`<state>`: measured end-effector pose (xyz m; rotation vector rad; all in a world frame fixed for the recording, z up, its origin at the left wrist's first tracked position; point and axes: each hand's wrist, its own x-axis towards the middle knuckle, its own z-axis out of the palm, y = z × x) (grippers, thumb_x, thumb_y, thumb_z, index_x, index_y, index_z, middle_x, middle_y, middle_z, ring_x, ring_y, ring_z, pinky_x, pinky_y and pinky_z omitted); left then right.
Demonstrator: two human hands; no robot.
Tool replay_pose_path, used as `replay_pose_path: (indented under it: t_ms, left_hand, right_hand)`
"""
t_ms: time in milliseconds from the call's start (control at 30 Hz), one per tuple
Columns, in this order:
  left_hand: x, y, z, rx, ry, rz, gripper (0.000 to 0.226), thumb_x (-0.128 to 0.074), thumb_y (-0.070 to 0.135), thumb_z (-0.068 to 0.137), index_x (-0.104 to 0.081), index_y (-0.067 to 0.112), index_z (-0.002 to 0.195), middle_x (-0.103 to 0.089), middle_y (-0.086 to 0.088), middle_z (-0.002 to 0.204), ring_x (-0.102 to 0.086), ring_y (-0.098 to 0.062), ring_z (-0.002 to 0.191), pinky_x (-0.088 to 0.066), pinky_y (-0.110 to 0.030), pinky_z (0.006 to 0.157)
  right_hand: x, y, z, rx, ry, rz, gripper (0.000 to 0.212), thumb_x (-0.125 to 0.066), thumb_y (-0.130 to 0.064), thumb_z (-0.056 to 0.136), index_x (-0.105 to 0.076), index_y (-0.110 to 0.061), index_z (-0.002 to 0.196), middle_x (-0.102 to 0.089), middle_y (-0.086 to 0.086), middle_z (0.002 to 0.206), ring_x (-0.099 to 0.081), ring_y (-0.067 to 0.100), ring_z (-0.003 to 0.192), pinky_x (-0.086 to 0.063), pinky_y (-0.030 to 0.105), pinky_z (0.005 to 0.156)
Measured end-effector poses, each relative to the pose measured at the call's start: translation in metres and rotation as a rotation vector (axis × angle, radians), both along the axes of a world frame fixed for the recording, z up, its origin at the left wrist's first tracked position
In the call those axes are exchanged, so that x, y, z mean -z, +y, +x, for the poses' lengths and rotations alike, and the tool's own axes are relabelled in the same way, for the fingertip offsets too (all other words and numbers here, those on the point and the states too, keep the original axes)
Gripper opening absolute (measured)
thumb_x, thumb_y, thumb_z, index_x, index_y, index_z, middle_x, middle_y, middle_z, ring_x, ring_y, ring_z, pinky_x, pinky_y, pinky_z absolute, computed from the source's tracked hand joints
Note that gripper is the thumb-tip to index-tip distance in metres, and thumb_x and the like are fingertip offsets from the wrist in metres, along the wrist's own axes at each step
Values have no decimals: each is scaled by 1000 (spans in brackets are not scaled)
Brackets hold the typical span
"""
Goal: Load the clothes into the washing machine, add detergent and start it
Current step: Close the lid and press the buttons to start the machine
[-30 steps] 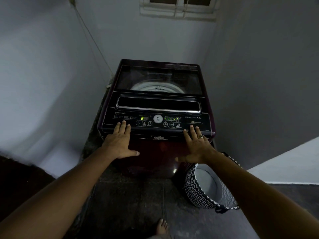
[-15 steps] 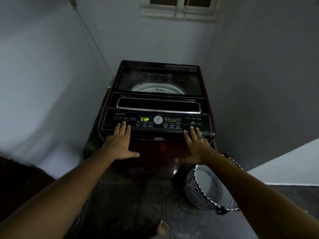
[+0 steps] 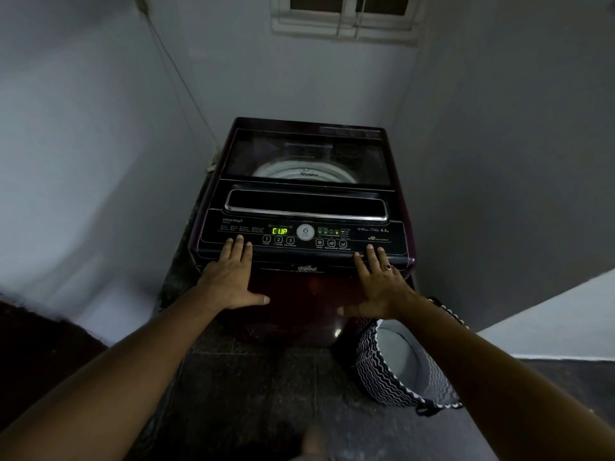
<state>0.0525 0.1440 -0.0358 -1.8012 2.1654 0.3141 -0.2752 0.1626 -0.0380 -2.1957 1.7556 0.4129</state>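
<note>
A: Entry, head view. Where does the machine stand?

B: The dark maroon top-loading washing machine (image 3: 299, 294) stands in a corner between pale walls, on a dark tiled floor (image 3: 253, 387). Its tinted glass lid (image 3: 306, 154) is down; a white drum ring shows through it, contents not readable.

A: Panel?

B: The black control panel (image 3: 372, 235) is lit. The green display (image 3: 280, 231) reads "CUP". The round buttons 1, 2 and 3 sit just below it.

A: Hands?

B: The left hand (image 3: 233, 277) lies flat, fingers straight and close together, tips on the panel's front edge left of the buttons, thumb splayed out to the side. The right hand (image 3: 379, 287) is the same at the right end of that edge, with a ring (image 3: 388, 267) on one finger. Neither holds anything.

A: Anything else?

B: A black-and-white zigzag fabric laundry basket (image 3: 392, 377) sits on the floor just beside the machine's front right corner, under the right forearm; grey lining shows inside.
</note>
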Motion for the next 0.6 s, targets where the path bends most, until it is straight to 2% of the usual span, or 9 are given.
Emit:
replay_pose_path:
  t_ms: [333,600]
  left_hand:
    - [1,-1,-1,-1,-3,1,140,-63,86,66,11,10,159,21,-12,166,13,-31,155,-39,-51,114]
    - [0,0,-1,-4,-8,-3,141,-63,86,65,11,10,159,20,-12,166,11,-31,155,-39,-52,113]
  right_hand:
    - [1,1,0,-1,-12,-13,143,-49,-97,60,14,-15,159,26,20,162,22,40,150,-8,58,121]
    - [3,1,-2,-2,-15,1,145,-48,-99,58,16,-16,158,30,18,161,25,40,149,-12,62,119]
